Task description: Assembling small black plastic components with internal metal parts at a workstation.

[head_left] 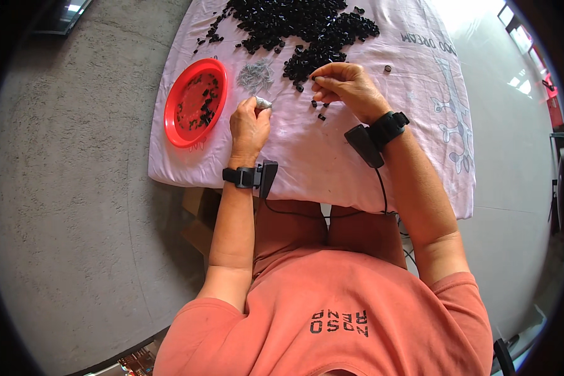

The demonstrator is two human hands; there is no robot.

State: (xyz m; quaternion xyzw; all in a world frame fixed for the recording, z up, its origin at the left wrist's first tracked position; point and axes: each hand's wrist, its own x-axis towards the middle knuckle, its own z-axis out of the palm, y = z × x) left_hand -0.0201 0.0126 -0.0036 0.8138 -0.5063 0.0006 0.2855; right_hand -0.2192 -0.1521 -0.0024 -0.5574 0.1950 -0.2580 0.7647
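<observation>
Your left hand [249, 123] curls around a bunch of thin silvery metal pins [263, 103]; your right hand [348, 88] pinches one small black plastic piece [313, 78] over the cloth-covered surface [307, 156].

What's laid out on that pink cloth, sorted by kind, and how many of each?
Red plate: 1
Heap of black pieces: 1
Pile of small silver parts: 1
Total: 3 (loose pieces too many to count)
</observation>
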